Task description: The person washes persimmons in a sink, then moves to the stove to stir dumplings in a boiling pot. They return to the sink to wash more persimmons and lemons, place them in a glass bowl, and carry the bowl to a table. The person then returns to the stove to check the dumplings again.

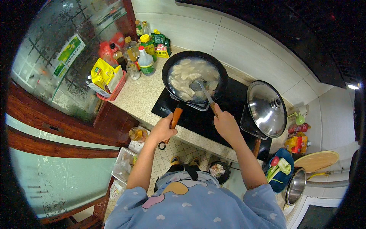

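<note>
A black wok (166, 70) stands on the left burner of the black cooktop (228, 97). Pale pieces of food (193, 75), perhaps dumplings or sliced meat, lie in cloudy liquid inside it. My left hand (162, 128) grips the wok's wooden handle (176, 116). In my right hand (226, 123) is the wooden handle of a metal spatula or ladle (205, 91). Its head is partly sunk in the liquid, near the middle of the wok, so its exact shape is hard to tell.
A second pan under a metal lid (263, 106) occupies the right burner. Sauce bottles (146, 61) and a pink basket (117, 88) with a yellow packet crowd the counter at left. Farther right are a blue tray (281, 183) of vegetables, a steel bowl (296, 187) and a round wooden board (317, 161).
</note>
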The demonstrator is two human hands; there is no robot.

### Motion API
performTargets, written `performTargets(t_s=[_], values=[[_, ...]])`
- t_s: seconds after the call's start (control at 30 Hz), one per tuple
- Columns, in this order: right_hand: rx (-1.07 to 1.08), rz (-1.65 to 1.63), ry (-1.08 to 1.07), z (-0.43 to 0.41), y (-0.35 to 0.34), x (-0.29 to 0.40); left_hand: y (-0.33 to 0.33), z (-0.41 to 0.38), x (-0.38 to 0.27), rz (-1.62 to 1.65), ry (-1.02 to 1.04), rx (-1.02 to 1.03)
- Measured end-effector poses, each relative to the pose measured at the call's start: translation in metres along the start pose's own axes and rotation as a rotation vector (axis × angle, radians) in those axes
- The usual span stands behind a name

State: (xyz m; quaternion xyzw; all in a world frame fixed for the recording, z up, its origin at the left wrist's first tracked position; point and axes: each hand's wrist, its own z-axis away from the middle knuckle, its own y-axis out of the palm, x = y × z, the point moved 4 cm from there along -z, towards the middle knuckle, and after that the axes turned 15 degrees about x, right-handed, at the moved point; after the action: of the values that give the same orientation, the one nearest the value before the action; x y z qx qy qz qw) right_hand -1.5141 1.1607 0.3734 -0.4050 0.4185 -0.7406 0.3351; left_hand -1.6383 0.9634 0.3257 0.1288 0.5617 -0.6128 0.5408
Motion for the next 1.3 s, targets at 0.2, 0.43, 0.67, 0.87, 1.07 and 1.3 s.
performTargets(t_s=[0.2,0.43,0.67,0.87,1.07,1.3], values=[[-0.047,0.018,0.039,-0.033,0.016,0.001,0.0,-0.002,0.002,0.023,0.049,-0.011],[-0.037,-0.015,0.068,-0.065,0.01,0.006,-0.01,0.001,-0.001,0.046,0.004,0.058],[-0.175,-0.124,-0.017,-0.072,-0.018,-0.01,-0.012,0.0,-0.004,-0.225,-0.151,0.113],[-0.186,-0.117,-0.084,-0.019,-0.078,-0.024,-0.006,-0.005,-0.034,-0.544,-0.08,-0.164],[-0.083,-0.097,-0.083,0.049,-0.112,-0.022,0.021,-0.023,-0.057,-0.602,0.019,-0.147],[-0.034,-0.015,-0.161,0.076,-0.114,-0.034,0.039,-0.022,-0.071,-0.543,0.081,-0.194]])
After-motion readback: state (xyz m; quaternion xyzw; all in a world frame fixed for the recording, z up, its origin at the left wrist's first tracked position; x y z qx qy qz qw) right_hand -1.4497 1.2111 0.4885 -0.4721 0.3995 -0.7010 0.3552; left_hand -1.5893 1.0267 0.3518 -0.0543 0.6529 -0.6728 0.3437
